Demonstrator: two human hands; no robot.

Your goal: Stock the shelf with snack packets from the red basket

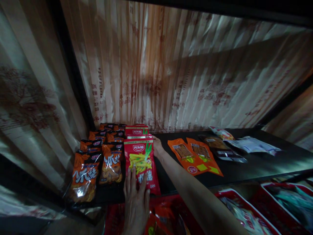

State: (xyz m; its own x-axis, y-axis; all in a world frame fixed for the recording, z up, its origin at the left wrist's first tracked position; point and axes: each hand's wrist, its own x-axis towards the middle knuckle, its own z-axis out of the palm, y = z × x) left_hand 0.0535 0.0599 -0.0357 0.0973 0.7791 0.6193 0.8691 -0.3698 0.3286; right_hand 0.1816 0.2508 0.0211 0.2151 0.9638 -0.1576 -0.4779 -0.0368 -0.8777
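A red snack bag (137,160) with yellow sticks and green stalks printed on it stands at the front of a row of like bags. My left hand (135,195) lies against its lower front, fingers spread. At the bag's upper right edge, my right hand (157,147) curls round its side, with the fingertips partly hidden behind it. Another red bag (137,130) stands farther back. To the left are several orange-and-black snack bags (84,176) in two rows, upright or leaning back.
Two orange packets (194,155) lie flat on the black shelf (254,166), right of my forearm. Beyond them lie a dark packet (221,148) and a white packet (253,145). Below are red bins (246,195) of packets. A dark post (73,65) rises at left, before a pleated curtain (146,71).
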